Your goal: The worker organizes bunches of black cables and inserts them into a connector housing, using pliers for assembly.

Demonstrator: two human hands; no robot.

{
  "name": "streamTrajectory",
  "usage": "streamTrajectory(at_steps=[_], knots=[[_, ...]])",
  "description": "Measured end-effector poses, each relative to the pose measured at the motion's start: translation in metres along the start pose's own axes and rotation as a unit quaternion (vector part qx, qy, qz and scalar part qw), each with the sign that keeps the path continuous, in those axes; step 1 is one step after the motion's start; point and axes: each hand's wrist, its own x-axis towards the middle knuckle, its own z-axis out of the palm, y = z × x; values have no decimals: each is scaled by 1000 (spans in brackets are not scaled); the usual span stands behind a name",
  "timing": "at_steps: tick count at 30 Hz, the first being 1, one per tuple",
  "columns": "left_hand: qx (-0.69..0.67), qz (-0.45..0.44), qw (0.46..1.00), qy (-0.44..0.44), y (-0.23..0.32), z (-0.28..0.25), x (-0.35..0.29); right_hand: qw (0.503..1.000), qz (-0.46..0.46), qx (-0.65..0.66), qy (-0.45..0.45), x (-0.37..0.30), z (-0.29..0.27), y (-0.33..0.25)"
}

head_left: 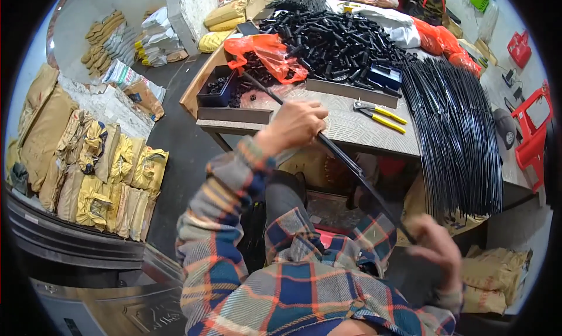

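Note:
My left hand (295, 124) is closed around a long thin black umbrella frame (342, 155), its ribs folded along the shaft. The frame slants from the small parts on the table down toward my lap. By its lower end is my right hand (436, 245), curved and blurred by motion; whether its fingers touch the frame I cannot make out. The far end of the frame lies near a dark blue box (215, 91) of small black parts. Beyond my left hand, a large heap of black handle-like pieces (333, 43) covers the table (351, 125).
Yellow-handled pliers (380, 114) lie at the table's near edge. A thick bundle of long black frames (456, 137) overhangs the right side. A red plastic bag (266, 55) sits by the heap, and a red chair (531, 134) stands right. Filled sacks (93, 178) line the left; people sit across the table.

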Motion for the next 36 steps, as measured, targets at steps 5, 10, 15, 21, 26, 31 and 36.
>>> streamTrajectory(at_steps=[5,10,15,21,26,31,36], knots=[[73,160,915,-362,25,29,36,977,35,75,-195,117,186,181],[-38,227,939,-256,92,96,5,925,-9,124,-360,137,269,195],[-108,229,930,-266,108,84,18,948,170,117,-241,149,161,98],[-57,263,961,-67,116,70,12,892,7,445,80,146,182,124],[-363,-298,847,249,124,48,-53,952,-88,293,12,152,153,75],[-627,-417,621,217,174,52,-37,966,-191,152,-83,147,150,83],[-768,-374,484,191,169,58,-25,931,-176,318,37,185,27,20]])
